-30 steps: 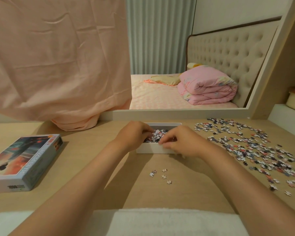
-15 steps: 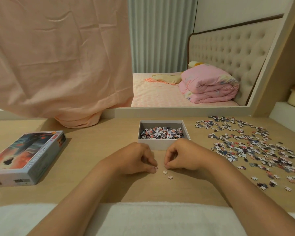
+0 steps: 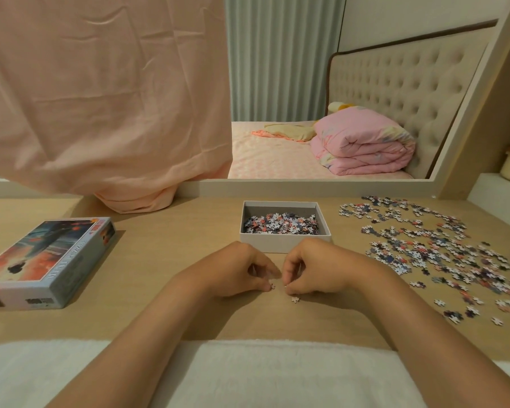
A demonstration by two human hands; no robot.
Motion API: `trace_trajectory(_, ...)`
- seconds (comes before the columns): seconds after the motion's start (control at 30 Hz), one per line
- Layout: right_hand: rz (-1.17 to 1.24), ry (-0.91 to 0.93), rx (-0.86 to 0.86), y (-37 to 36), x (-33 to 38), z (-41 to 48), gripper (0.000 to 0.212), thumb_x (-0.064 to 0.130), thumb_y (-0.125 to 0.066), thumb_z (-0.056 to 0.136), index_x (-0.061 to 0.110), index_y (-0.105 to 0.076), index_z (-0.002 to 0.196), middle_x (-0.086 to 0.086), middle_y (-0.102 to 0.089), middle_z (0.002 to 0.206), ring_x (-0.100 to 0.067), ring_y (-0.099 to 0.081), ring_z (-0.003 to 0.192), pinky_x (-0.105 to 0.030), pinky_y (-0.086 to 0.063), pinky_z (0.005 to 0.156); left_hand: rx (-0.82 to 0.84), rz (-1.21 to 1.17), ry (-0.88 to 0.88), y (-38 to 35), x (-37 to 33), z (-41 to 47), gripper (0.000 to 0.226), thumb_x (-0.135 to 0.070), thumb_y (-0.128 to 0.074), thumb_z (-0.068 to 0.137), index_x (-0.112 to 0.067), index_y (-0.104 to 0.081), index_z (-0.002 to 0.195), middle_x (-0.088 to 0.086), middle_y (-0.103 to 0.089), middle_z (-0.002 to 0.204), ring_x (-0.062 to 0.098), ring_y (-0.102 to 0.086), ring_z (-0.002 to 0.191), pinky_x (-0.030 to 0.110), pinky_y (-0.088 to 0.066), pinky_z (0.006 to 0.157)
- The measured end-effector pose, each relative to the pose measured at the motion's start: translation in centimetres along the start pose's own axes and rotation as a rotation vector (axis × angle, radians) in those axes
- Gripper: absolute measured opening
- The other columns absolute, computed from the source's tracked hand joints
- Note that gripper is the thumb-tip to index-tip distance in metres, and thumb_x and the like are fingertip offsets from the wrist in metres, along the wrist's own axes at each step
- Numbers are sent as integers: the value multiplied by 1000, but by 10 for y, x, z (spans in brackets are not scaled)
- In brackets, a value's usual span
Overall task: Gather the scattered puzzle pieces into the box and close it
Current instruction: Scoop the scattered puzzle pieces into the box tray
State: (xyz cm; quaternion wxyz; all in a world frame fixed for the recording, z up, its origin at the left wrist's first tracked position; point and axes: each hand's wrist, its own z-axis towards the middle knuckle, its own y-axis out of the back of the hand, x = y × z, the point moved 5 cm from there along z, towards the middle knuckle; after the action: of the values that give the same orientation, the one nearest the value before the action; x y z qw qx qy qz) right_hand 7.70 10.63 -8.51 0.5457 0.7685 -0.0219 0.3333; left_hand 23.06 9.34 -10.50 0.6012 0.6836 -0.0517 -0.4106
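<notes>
Counter (image 3: pixel 165 313), near side: left hand (image 3: pixel 236 269), fingers curled, touches a loose piece (image 3: pixel 273 286), though I cannot tell if it grips it. Right hand (image 3: pixel 315 269), curled, pinches a second piece (image 3: pixel 286 285). Farther, box (image 3: pixel 283 244) part filled; scattered pieces (image 3: pixel 430 248) right; lid (image 3: pixel 44 260) left.

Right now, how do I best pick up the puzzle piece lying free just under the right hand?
Pinch the puzzle piece by its opposite edges, straight down from above: it lies flat and thin on the table, with no side face to grab. The right hand is closest, so probably use that.
</notes>
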Motion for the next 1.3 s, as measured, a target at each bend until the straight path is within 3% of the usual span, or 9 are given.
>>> trace_trajectory(0.2,-6,-13,81,2,-6,-9,27,22,-84,75,30,-77,100,7,-74,82,0,-62,66,-22,-51,66,-12,-9,-19,-1,-3,2,16,-22,-78,80,-30,-79,94,-15,-66,77,8,-61,76,18,-47,69)
trace_trajectory(0.4,-66,-15,101,-2,-5,-8,10,21,-82,77,26,-80,86,19,-70,69,4,-62,63,-18,-52,62,-39,-62,12,-1,1,1,6,-26,-77,80,-28,-72,84,-11,-70,79,3,-60,72,23,-49,68)
trace_trajectory(0.57,-45,-14,110,0,-11,-7,6,17,-76,77,21,-76,82,5,-72,72,-3,-59,61,-30,-54,65,-298,-128,27,21,0,9,7,-22,-69,84,-28,-68,81,-12,-68,78,11,-57,68,24,-45,66)
trace_trajectory(0.77,175,35,-531,56,-22,12,16,18,-73,83,29,-70,73,10,-67,70,5,-55,55,-13,-43,56,-523,-84,111,46,3,38,2,-27,-70,85,-28,-70,84,-15,-66,74,-7,-52,60,15,-35,57)
trace_trajectory(0.83,119,10,-643,67,-25,20,16,21,-75,84,34,-71,75,13,-69,76,8,-55,61,-15,-41,61,-518,-36,161,47,9,53,5,-31,-69,86,-28,-72,88,-15,-68,79,-7,-55,65,22,-41,63)
trace_trajectory(0.93,-57,-122,-602,71,-37,35,12,31,-68,90,36,-77,97,16,-71,92,-3,-60,83,-26,-47,76,-449,119,198,41,17,71,16,-34,-61,92,-31,-75,100,-10,-71,98,12,-61,92,33,-49,80)
trace_trajectory(1.03,-119,-125,-545,69,-47,46,18,33,-65,93,35,-76,107,11,-72,110,-15,-62,106,-33,-49,89,-422,311,224,33,21,76,33,-43,-49,97,-33,-64,126,-5,-56,137,23,-43,126,36,-36,102)
trace_trajectory(1.17,-207,-180,-470,55,-58,48,47,48,-50,99,29,-53,141,-4,-39,154,-25,-31,143,-37,-28,114,-247,309,323,18,27,72,57,-57,-27,99,-35,-29,151,0,-10,164,24,-2,150,40,-6,120)
trace_trajectory(1.3,-63,-246,-318,35,-67,50,68,60,-33,99,24,-25,156,-5,7,166,-21,-6,153,-37,-13,121,-184,250,337,15,24,68,61,-57,-26,99,-31,-20,154,2,-4,164,24,0,150,36,-3,121)
